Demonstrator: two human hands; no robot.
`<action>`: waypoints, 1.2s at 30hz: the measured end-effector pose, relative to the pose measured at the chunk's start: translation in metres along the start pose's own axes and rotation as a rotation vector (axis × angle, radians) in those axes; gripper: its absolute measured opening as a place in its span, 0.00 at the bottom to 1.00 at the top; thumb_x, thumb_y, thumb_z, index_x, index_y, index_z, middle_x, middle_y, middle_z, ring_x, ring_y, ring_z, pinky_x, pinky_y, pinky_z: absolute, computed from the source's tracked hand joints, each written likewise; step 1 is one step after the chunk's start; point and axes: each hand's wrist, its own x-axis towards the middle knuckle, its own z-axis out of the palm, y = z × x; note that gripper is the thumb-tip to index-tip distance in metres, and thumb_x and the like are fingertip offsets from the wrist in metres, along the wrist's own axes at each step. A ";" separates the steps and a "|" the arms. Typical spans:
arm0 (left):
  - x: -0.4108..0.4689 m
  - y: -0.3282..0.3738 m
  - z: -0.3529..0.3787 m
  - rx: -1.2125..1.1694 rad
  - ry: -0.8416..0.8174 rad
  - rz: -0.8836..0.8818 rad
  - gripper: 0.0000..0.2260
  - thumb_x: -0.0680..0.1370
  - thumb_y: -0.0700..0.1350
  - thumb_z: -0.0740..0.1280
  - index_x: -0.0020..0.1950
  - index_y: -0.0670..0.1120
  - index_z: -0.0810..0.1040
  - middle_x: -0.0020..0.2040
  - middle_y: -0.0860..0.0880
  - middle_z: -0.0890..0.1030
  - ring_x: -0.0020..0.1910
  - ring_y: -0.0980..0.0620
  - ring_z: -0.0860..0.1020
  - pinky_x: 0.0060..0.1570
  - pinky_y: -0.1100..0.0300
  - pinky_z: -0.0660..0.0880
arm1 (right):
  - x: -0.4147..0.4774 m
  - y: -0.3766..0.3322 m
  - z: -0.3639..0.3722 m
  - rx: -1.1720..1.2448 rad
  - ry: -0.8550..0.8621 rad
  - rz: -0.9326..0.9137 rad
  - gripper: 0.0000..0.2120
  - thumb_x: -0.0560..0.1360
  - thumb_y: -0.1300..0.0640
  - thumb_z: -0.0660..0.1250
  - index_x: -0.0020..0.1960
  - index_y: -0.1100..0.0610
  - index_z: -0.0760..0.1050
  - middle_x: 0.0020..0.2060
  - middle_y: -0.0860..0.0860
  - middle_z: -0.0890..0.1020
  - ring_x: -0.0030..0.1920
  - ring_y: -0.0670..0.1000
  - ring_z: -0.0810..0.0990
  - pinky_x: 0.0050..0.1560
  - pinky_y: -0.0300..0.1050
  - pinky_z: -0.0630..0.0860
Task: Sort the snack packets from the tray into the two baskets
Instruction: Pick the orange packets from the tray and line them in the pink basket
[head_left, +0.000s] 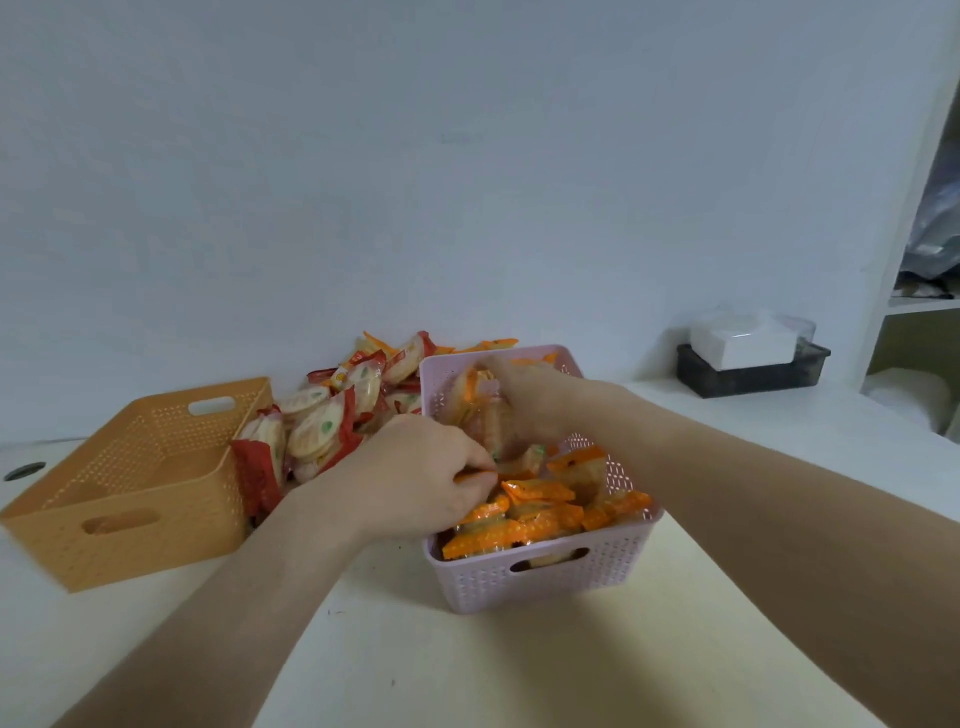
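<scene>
**Reaching into the lilac basket (545, 582) with both hands**

Orange-edged packets (540, 491) lie heaped in the lilac basket, filling its near half up to the rim. The left hand (421, 473) comes in over the basket's left wall with its fingers curled, and pinches the edge of one orange strip packet (480, 474) between thumb and fingertips. The right hand (524, 400) is deeper in, toward the far wall, with its fingers curled round a pale packet (480, 415) that stands on end. That part is blurred, so I cannot tell whether it holds one packet or several.

A loose pile of red-edged packets (322, 421) sits just left of the lilac basket and runs back to the wall (415, 156), with a few orange-edged ones showing at the far side. What the pile lies on cannot be seen. The orange basket (130, 551) touches the pile's left side.

All of this stands on the pale bench (467, 665). Well off to the right, near the wall, a dark tray (753, 382) carries a white box (743, 343), and a white shelf unit (924, 305) rises at the right edge of the view.
</scene>
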 end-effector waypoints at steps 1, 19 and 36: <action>0.001 0.000 0.001 0.005 0.023 0.008 0.16 0.80 0.55 0.57 0.41 0.52 0.81 0.34 0.55 0.81 0.36 0.57 0.78 0.46 0.59 0.72 | -0.003 0.000 -0.003 0.008 0.035 -0.009 0.43 0.65 0.54 0.77 0.73 0.54 0.59 0.60 0.54 0.77 0.58 0.57 0.77 0.52 0.47 0.77; 0.002 0.010 0.020 -0.195 0.285 -0.078 0.24 0.74 0.65 0.57 0.67 0.57 0.73 0.57 0.56 0.82 0.56 0.54 0.79 0.55 0.49 0.77 | -0.071 0.007 -0.025 0.308 -0.044 -0.123 0.16 0.77 0.47 0.66 0.63 0.48 0.75 0.53 0.46 0.80 0.52 0.46 0.79 0.56 0.42 0.75; -0.001 0.020 0.029 -0.116 0.135 -0.102 0.13 0.80 0.55 0.56 0.52 0.55 0.79 0.40 0.54 0.82 0.39 0.53 0.78 0.40 0.53 0.77 | -0.009 0.005 -0.005 -0.398 -0.277 -0.114 0.15 0.77 0.56 0.64 0.63 0.51 0.74 0.54 0.50 0.80 0.54 0.54 0.79 0.53 0.47 0.76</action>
